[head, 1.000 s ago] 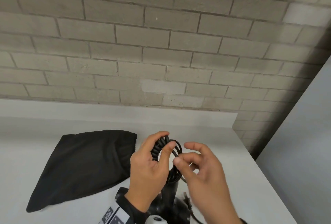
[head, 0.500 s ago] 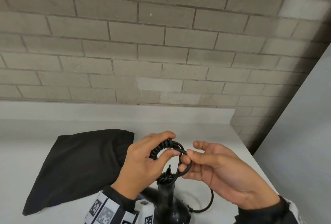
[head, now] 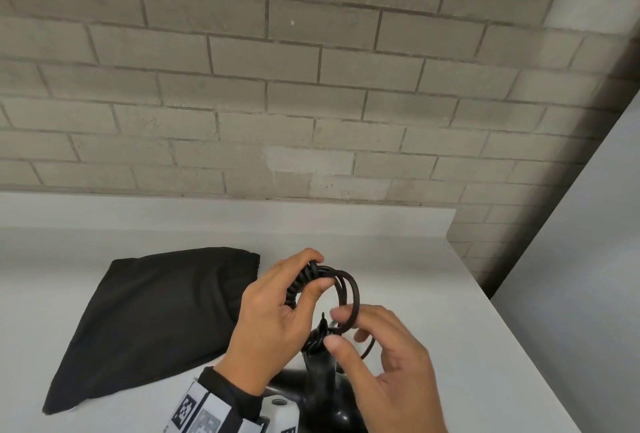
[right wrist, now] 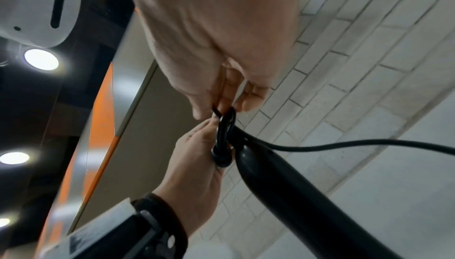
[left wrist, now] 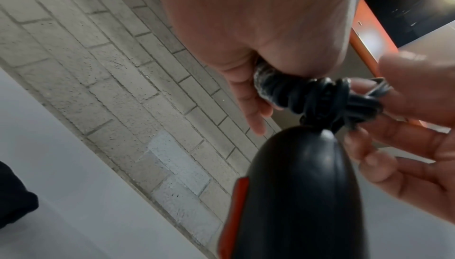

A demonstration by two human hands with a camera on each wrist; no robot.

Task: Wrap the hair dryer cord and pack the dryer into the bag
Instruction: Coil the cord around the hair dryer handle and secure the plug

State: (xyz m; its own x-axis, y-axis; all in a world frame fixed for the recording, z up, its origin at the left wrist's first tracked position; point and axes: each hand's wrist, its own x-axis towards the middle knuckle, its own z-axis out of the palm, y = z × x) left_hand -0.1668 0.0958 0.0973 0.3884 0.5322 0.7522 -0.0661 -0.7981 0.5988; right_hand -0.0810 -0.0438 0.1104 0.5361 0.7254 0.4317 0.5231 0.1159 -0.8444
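Cord (head: 341,297): coiled in several loops above the hair dryer (head: 320,377) handle, which stands upright over the white counter (head: 433,294). Since half a second ago, one more turn laid onto the coil; slack loop below now shorter, one free length trailing off in the right wrist view. Left hand (head: 273,325): thumb and fingers curled around the bundled side of the coil. Right hand (head: 388,363): thumb and forefinger pinching the strand at the coil's base, other fingers loosely spread. Wrapping judged nearly complete, end not yet secured. Bag (head: 149,314): flat on the counter just left of the hands, nothing packed.
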